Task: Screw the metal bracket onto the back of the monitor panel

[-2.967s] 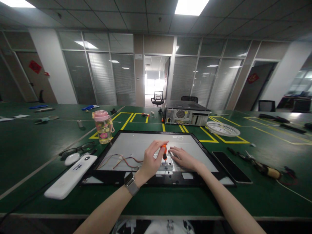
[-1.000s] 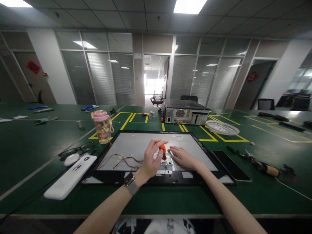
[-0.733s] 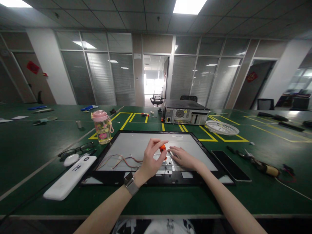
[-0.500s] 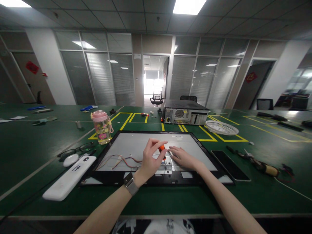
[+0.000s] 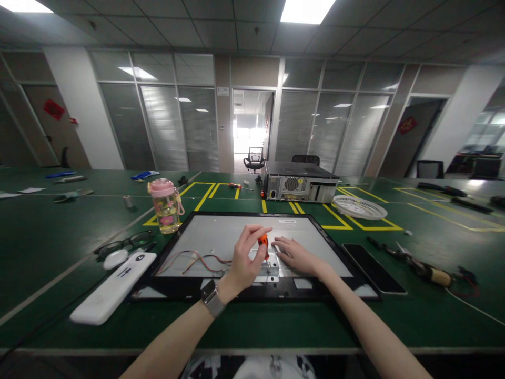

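A flat display panel (image 5: 221,231) with a black frame and a pale grey back lies on the green table. My left hand (image 5: 247,255), with a watch on its wrist, grips an orange and black screwdriver (image 5: 263,241) between thumb and fingers. The screwdriver stands upright over a metal bracket (image 5: 272,272) near the panel's lower middle; its tip is too small to make out. My right hand (image 5: 294,252) lies flat beside the bracket, fingers stretched out on the panel. Thin coloured wires (image 5: 201,258) run across the panel left of my left hand.
On the left are a pink-lidded bottle (image 5: 163,205), glasses (image 5: 130,242) and a long white device (image 5: 112,289). A computer case (image 5: 298,181) and a white basket (image 5: 360,207) stand behind the panel. To the right lie a phone (image 5: 373,267) and a wired tool (image 5: 428,271).
My left thumb and fingers have shifted slightly around the screwdriver, and more of its handle shows now. My right hand has stayed in place.
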A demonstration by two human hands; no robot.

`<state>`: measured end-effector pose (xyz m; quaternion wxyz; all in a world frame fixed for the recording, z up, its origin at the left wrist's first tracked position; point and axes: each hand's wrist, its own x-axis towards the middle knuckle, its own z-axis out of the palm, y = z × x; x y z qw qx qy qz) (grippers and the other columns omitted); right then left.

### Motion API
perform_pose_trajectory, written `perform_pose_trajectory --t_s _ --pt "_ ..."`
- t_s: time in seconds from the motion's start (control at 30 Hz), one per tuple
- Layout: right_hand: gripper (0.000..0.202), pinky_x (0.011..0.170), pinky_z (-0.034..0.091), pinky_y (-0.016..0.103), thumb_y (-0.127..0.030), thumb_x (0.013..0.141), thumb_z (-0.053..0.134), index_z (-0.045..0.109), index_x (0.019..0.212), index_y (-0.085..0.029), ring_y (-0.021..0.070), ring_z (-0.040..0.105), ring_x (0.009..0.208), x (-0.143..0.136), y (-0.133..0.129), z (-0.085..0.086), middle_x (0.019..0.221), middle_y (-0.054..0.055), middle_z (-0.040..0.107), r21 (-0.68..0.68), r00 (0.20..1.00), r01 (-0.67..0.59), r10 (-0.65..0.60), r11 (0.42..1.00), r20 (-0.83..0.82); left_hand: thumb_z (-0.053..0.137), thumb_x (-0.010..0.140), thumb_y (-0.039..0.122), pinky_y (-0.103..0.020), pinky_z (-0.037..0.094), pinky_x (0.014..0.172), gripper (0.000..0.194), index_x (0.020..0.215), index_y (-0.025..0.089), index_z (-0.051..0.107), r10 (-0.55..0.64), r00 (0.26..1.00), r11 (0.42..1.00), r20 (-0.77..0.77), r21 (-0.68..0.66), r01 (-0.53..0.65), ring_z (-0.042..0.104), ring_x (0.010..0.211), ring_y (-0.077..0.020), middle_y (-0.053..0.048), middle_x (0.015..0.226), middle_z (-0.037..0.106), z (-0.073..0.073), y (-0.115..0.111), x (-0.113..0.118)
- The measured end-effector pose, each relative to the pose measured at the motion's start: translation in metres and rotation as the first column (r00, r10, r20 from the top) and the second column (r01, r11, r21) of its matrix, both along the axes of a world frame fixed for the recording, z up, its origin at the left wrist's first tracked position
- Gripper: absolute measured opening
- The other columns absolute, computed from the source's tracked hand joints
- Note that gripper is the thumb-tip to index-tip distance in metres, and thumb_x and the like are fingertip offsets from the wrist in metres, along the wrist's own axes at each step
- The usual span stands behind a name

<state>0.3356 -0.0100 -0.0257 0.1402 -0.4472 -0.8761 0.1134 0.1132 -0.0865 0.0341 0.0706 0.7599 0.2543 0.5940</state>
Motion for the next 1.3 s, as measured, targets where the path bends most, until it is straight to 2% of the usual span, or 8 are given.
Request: perform_pose_trajectory --t_s 0.23,0.43,0.57,0.7,0.83,1.0,1.13,1.3 --pt "0.044 0.115 0.023 0.055 -0.037 0.097 0.042 0.051 0.138 -0.023 0.0286 0.036 0.141 -0.0006 0.0 -0.0004 0.149 0.013 0.046 0.009 1.0 0.001 -0.001 1.0 -0.005 0.058 0.089 0.018 -0.03 0.049 0.078 0.022 0.109 0.022 0.065 0.052 0.998 0.996 0.039 0.065 -0.054 0.057 0.085 -0.0152 -0.004 0.093 0.054 -0.0021 0.0015 0.0018" --pt "0.043 0.116 0.023 0.054 -0.037 0.098 0.041 0.051 0.138 -0.023 0.0279 0.036 0.141 -0.0007 -0.0011 0.0008 0.149 0.012 0.046 0.008 1.0 -0.004 0.004 1.0 0.005 0.05 0.092 0.017 -0.03 0.049 0.08 0.028 0.116 0.021 0.064 0.052 0.999 0.997 0.018 0.063 -0.053 0.057 0.09 -0.016 -0.005 0.097 0.053 -0.0017 0.0007 0.0012" --pt "0.044 0.116 0.023 0.053 -0.035 0.098 0.041 0.05 0.138 -0.021 0.028 0.036 0.142 -0.0008 -0.0013 0.0016 0.149 0.013 0.046 0.01 1.0 -0.003 0.003 1.0 0.016 0.062 0.088 0.022 -0.027 0.049 0.073 0.016 0.104 0.021 0.067 0.106 0.993 0.99 0.057 0.089 -0.111 0.054 0.08 -0.014 -0.002 0.088 0.05 -0.0004 0.0016 0.0027" --pt "0.043 0.115 0.026 0.05 -0.034 0.098 0.042 0.051 0.137 -0.021 0.0265 0.036 0.141 -0.0007 -0.0001 -0.0001 0.149 0.012 0.047 0.019 1.0 -0.005 0.005 1.0 0.012 0.067 0.086 0.026 -0.027 0.048 0.069 0.014 0.099 0.021 0.066 0.133 0.988 0.987 0.082 0.081 -0.139 0.053 0.074 -0.0133 0.0 0.083 0.05 -0.0001 0.0024 0.0033" --pt "0.042 0.115 0.027 0.05 -0.035 0.097 0.043 0.052 0.136 -0.023 0.0264 0.037 0.14 -0.0006 0.0005 -0.0013 0.147 0.012 0.048 0.023 1.0 -0.007 0.007 1.0 -0.004 0.064 0.089 0.024 -0.028 0.048 0.074 0.017 0.105 0.021 0.065 0.113 0.992 0.992 0.061 0.053 -0.117 0.054 0.079 -0.0142 -0.002 0.088 0.051 -0.0031 0.0036 0.0036" --pt "0.043 0.115 0.025 0.052 -0.034 0.098 0.041 0.052 0.137 -0.023 0.028 0.036 0.141 -0.0016 -0.0015 0.0011 0.148 0.012 0.047 0.02 1.0 -0.003 0.003 1.0 -0.001 0.05 0.092 0.016 -0.031 0.048 0.083 0.031 0.123 0.021 0.055 0.058 0.997 0.998 0.057 -0.008 -0.058 0.054 0.091 -0.0168 -0.005 0.1 0.053 -0.0065 0.0046 0.0028" --pt "0.043 0.115 0.025 0.052 -0.035 0.097 0.042 0.052 0.137 -0.023 0.0278 0.037 0.141 -0.0016 -0.0012 0.0014 0.148 0.012 0.048 0.015 1.0 -0.009 0.009 1.0 -0.011 0.043 0.094 0.014 -0.033 0.048 0.086 0.029 0.117 0.021 0.06 0.019 1.0 1.0 0.025 -0.014 -0.019 0.055 0.097 -0.0178 -0.007 0.102 0.055 -0.0036 0.0037 0.0012" --pt "0.042 0.115 0.025 0.051 -0.036 0.097 0.043 0.051 0.137 -0.025 0.0273 0.036 0.141 -0.0006 0.0007 0.0001 0.148 0.01 0.048 0.006 1.0 -0.016 0.016 1.0 -0.009 0.06 0.09 0.021 -0.029 0.048 0.08 0.018 0.106 0.024 0.067 0.019 0.999 0.999 0.046 0.031 -0.02 0.054 0.089 -0.0157 -0.003 0.095 0.05 -0.0041 0.0051 0.002"
